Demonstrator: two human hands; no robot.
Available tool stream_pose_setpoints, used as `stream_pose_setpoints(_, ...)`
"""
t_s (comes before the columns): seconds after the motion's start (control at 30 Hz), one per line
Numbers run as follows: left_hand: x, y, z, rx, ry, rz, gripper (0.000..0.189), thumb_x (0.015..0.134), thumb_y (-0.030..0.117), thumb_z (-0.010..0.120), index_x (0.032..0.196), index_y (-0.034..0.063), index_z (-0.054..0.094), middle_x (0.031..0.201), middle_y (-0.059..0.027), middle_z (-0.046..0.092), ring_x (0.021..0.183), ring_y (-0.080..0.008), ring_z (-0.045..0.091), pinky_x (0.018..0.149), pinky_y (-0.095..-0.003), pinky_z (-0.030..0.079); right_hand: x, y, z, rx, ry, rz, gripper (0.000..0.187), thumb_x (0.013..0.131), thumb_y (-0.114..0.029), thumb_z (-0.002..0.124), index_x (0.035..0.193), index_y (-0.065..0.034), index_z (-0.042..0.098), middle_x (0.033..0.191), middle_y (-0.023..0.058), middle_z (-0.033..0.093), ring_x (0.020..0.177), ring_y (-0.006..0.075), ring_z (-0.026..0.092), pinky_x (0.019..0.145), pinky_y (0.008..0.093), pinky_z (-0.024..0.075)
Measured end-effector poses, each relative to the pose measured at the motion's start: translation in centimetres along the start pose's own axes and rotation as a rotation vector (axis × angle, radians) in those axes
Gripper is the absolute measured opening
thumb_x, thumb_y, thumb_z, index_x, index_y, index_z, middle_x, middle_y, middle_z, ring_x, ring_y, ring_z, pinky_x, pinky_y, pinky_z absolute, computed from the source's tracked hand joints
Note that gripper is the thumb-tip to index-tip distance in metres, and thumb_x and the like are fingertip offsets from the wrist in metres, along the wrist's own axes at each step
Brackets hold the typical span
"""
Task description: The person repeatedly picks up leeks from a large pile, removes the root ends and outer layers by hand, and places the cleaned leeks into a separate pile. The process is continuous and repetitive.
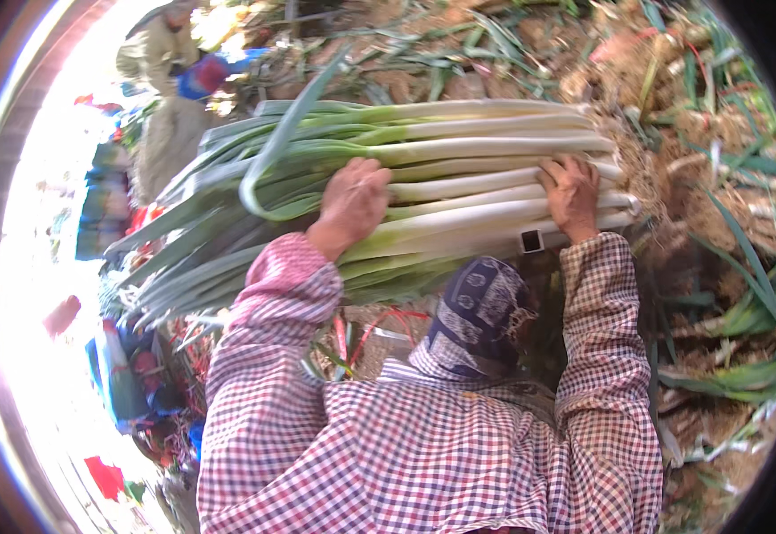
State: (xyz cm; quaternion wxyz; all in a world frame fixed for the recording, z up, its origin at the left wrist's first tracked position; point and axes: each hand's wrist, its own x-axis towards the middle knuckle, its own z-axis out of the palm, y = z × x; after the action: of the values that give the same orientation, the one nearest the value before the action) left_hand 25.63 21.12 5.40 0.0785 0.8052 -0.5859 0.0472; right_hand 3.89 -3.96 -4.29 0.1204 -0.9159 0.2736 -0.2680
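Observation:
A thick bundle of long leeks or large green onions [481, 147] lies sideways in front of me, white stalks and roots to the right, green leaves to the left. My left hand [356, 203] is curled over the stalks where white turns to green. Near the root end, my right hand [569, 193] presses its bent fingers around the white stalks. One bent green leaf [274, 157] arches up above the others. What lies beneath the bundle is mostly hidden.
Loose leaves [728, 320] and roots litter the brown soil on the right. Patterned dark blue cloth [471, 320] sits between my checked sleeves. Red strips [388, 327] lie below the bundle. Another person [167, 80] is at the upper left, with blue-wrapped bundles [104, 200] nearby.

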Motion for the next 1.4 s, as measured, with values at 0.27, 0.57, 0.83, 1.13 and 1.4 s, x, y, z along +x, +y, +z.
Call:
stream_pose_setpoints(0.27,-0.1,2.1,-4.9,-0.261,0.12,-0.073,0.033,0.079,0.026,0.069,0.103,0.0032,0.064,0.096,-0.0151,0.062,0.089,-0.0295,0.059,0.079,-0.0394,0.047,-1.7,3.5,2.8,0.103,0.291,-0.09,0.021,0.073,-0.016,0.065,0.092,-0.0109,0.071,0.092,0.0104,0.067,0.083,0.0285,0.062,0.076,0.0414,0.0489)
stream_pose_setpoints(0.57,-6.4,-1.8,-11.4,0.687,-0.391,-0.4,0.038,0.097,0.035,0.044,0.113,0.0026,0.056,0.108,-0.0201,0.058,0.094,-0.0388,0.058,0.078,-0.0488,0.045,-2.2,-0.5,-1.8,0.194,0.026,0.195,0.029,0.086,-0.021,0.064,0.109,-0.0037,0.063,0.115,0.016,0.06,0.117,0.0297,0.051,0.106,0.0453,0.0356)
stream_pose_setpoints(0.83,-1.0,4.7,-10.6,0.591,-0.245,-0.288,0.044,0.094,0.036,0.05,0.119,0.0006,0.054,0.112,-0.0194,0.057,0.1,-0.0374,0.057,0.083,-0.046,0.047,-18.9,11.8,-9.6,0.355,0.469,0.863,0.027,0.088,-0.007,0.058,0.114,-0.0004,0.06,0.116,0.0177,0.06,0.104,0.0272,0.06,0.09,0.0391,0.0496)
stream_pose_setpoints(1.13,6.8,37.6,-0.2,-0.579,-0.579,0.883,0.04,0.079,0.013,0.072,0.116,0.0027,0.061,0.115,-0.0212,0.06,0.102,-0.0336,0.062,0.086,-0.0364,0.053,-29.0,31.0,-13.4,0.605,0.716,1.358,0.071,0.085,-0.022,0.065,0.141,0.0036,0.03,0.137,0.0273,0.042,0.122,0.0394,0.045,0.102,0.0458,0.0385)
stream_pose_setpoints(1.4,6.7,42.7,4.0,-0.845,-0.715,0.661,0.03,0.085,0.017,0.068,0.108,-0.001,0.062,0.1,-0.0194,0.065,0.084,-0.0274,0.067,0.071,-0.0338,0.054,-27.5,24.3,-17.8,1.247,0.989,0.781,0.03,0.09,-0.025,0.062,0.108,-0.0009,0.057,0.091,0.0089,0.061,0.081,0.0193,0.06,0.072,0.0355,0.051)
